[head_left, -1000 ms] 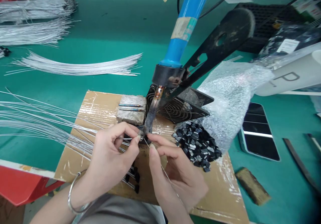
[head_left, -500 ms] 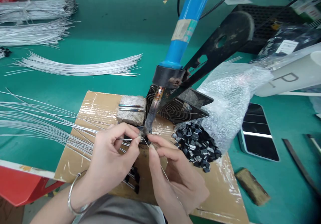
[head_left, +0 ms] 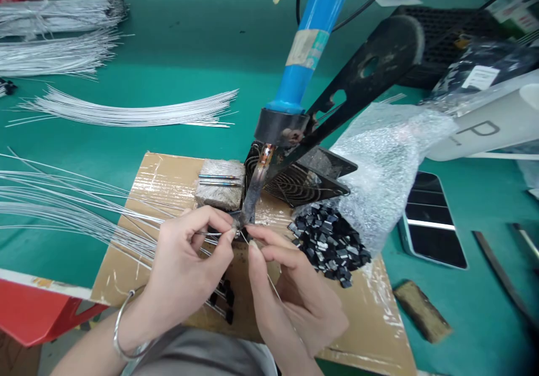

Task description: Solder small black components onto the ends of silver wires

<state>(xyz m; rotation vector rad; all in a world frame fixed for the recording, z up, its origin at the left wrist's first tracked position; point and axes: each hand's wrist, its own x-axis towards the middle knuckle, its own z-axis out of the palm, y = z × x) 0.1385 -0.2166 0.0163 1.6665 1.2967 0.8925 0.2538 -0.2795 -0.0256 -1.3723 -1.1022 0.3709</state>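
My left hand (head_left: 196, 264) is closed in a pinch on a thin wire (head_left: 209, 233), its end close under the soldering iron's tip (head_left: 250, 196). Between the thumb and fingers of my right hand (head_left: 290, 286) runs a strand of solder wire (head_left: 275, 289), which trails back across the palm. Its front end meets the left hand's wire at the hot tip; fingertips partly hide the joint. The blue-handled soldering iron (head_left: 305, 50) is held, tip down, by a black metal bracket (head_left: 366, 73). Below my left hand lie wires with black end pieces (head_left: 227, 297).
A cardboard sheet (head_left: 370, 320) carries a pile of small black parts (head_left: 330, 244), a fan (head_left: 290, 182) and a wrapped block (head_left: 221, 185). Loose white wires (head_left: 84, 219) spread left; a bundle (head_left: 130, 112) lies behind. Bubble wrap (head_left: 374, 157) and a phone (head_left: 433, 219) are right.
Both hands keep almost the same pose at the iron's tip. The whole view has shifted very slightly; nothing has been let go or taken up.
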